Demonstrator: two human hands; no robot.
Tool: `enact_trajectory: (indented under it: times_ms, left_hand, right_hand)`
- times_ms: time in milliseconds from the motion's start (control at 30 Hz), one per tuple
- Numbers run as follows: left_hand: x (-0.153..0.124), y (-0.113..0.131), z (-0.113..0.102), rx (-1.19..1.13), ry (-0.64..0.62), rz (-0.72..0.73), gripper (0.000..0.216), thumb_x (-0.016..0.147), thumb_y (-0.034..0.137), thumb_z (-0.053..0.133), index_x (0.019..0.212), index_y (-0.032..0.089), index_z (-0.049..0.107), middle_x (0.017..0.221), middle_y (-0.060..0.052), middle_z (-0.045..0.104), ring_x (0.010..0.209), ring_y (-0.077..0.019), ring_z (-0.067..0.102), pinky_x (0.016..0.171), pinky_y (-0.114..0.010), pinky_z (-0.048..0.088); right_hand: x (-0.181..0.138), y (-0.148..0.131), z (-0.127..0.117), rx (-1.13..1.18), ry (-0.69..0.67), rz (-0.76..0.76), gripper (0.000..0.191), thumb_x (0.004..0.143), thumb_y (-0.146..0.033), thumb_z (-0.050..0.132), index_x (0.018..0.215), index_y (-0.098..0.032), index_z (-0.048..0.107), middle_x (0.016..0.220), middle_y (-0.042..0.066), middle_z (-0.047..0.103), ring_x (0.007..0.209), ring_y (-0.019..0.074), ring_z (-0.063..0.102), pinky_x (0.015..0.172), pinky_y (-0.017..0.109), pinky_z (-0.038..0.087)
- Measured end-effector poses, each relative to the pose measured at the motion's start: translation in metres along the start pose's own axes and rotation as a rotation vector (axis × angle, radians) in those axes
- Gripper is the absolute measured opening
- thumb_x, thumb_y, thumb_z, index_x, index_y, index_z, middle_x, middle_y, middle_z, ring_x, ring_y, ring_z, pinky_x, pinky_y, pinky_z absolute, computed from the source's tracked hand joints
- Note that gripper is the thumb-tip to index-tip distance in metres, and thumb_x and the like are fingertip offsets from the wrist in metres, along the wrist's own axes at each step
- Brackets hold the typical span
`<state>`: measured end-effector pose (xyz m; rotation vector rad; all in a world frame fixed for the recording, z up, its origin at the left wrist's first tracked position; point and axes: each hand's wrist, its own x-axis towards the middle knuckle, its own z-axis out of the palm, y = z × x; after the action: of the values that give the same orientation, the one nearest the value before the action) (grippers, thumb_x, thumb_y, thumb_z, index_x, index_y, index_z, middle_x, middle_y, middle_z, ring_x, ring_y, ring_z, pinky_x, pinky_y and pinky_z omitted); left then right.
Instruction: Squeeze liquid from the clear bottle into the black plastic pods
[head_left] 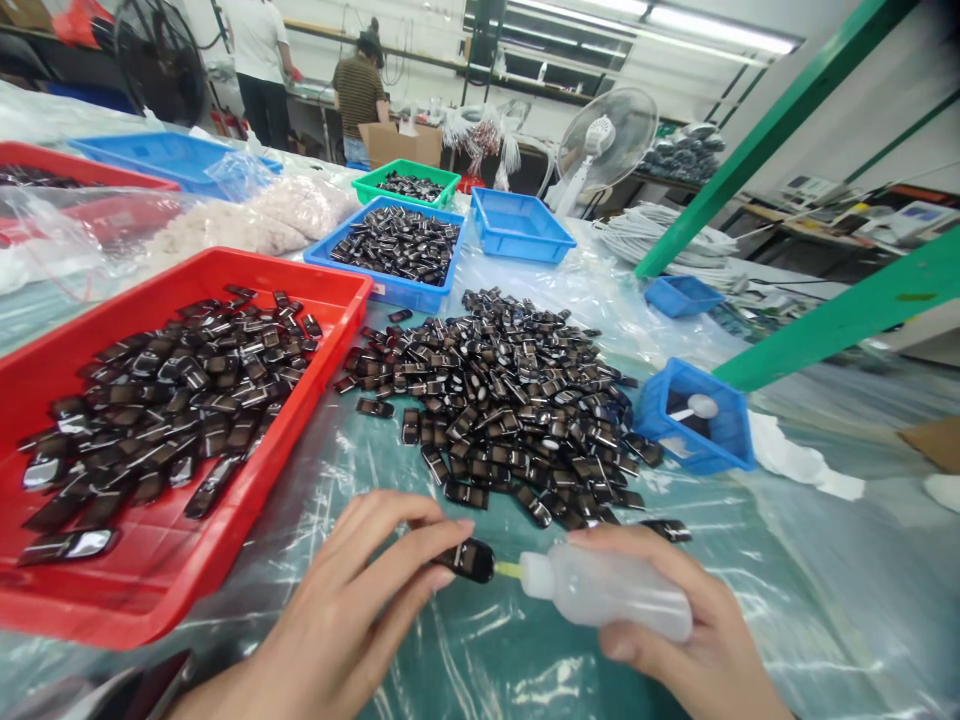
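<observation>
On the counter (787, 600), a red tray (165, 570) of glossy black parts (172, 390) is set at 9 o'clock; a loose pile (510, 400) is spread at 12. At 6 o'clock one black part (469, 558) is pinched in the left hand (352, 600), touched by the nozzle (510, 570) of a squeeze bottle (607, 590) gripped in the right hand (705, 650).

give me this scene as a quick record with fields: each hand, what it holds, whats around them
left hand: pinches a black part at the fingertips
right hand: grips a bottle, nozzle pointing at the part's end
pile: loose black parts on the table, beyond the hands
red tray: left of the hands, holds more black parts
blue tray: behind the red tray, also holds black parts
blue box: right of the pile, a white item inside
fan: white, far side of the table
</observation>
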<state>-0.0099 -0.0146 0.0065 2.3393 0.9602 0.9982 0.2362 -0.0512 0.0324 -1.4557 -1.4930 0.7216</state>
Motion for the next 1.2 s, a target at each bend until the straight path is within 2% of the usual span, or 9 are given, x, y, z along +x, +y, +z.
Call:
enact_trajectory:
  times_ms: [200, 367, 567, 700, 867, 1200]
  left_hand:
    - [0.000, 0.001, -0.001, 0.037, 0.041, 0.037, 0.033, 0.097, 0.007, 0.041, 0.125, 0.020, 0.053, 0.111, -0.007, 0.058, 0.099, -0.0188, 0.054, 0.081, -0.031, 0.046]
    - [0.000, 0.003, -0.002, 0.069, 0.037, 0.021, 0.029, 0.098, 0.013, 0.040, 0.121, 0.020, 0.056, 0.108, -0.007, 0.061, 0.095, -0.0186, 0.057, 0.079, -0.030, 0.048]
    - [-0.001, 0.002, 0.000, 0.053, 0.037, 0.027, 0.031, 0.098, 0.011, 0.040, 0.123, 0.021, 0.054, 0.108, -0.007, 0.059, 0.097, -0.0186, 0.055, 0.080, -0.031, 0.047]
    - [-0.002, 0.002, 0.000, 0.029, 0.031, 0.033, 0.027, 0.100, 0.014, 0.040, 0.123, 0.019, 0.052, 0.108, -0.007, 0.058, 0.098, -0.0186, 0.053, 0.082, -0.031, 0.045]
    - [-0.001, 0.002, 0.000, 0.009, 0.034, 0.039, 0.026, 0.099, 0.013, 0.042, 0.122, 0.018, 0.052, 0.107, -0.006, 0.057, 0.097, -0.0184, 0.053, 0.083, -0.030, 0.043]
    - [-0.002, 0.003, 0.001, 0.010, 0.033, 0.014, 0.023, 0.100, 0.016, 0.041, 0.121, 0.019, 0.052, 0.107, -0.006, 0.056, 0.098, -0.0175, 0.051, 0.083, -0.029, 0.041]
  right_hand:
    - [0.000, 0.000, -0.002, -0.043, 0.012, -0.004, 0.038, 0.063, -0.065, 0.072, 0.085, -0.033, 0.077, 0.077, 0.002, 0.073, 0.058, 0.0189, 0.066, 0.051, 0.025, 0.053]
    - [0.000, 0.000, -0.002, -0.057, -0.008, -0.013, 0.039, 0.065, -0.065, 0.071, 0.086, -0.033, 0.077, 0.076, 0.001, 0.073, 0.055, 0.0172, 0.065, 0.049, 0.024, 0.054]
    - [0.002, 0.003, -0.004, -0.072, -0.035, -0.045, 0.033, 0.068, -0.062, 0.070, 0.089, -0.037, 0.075, 0.079, -0.001, 0.075, 0.058, 0.0156, 0.067, 0.053, 0.022, 0.056]
    - [0.006, 0.004, -0.007, -0.095, -0.082, -0.113, 0.028, 0.071, -0.055, 0.073, 0.091, -0.036, 0.075, 0.082, 0.000, 0.077, 0.060, 0.0170, 0.071, 0.050, 0.021, 0.057]
    - [0.003, 0.008, -0.007, -0.097, -0.064, -0.103, 0.028, 0.073, -0.054, 0.071, 0.092, -0.034, 0.076, 0.083, 0.002, 0.077, 0.060, 0.0190, 0.071, 0.052, 0.024, 0.059]
    - [0.005, 0.011, -0.006, -0.127, -0.077, -0.136, 0.025, 0.076, -0.054, 0.069, 0.096, -0.039, 0.072, 0.086, -0.003, 0.077, 0.060, 0.0131, 0.071, 0.054, 0.016, 0.057]
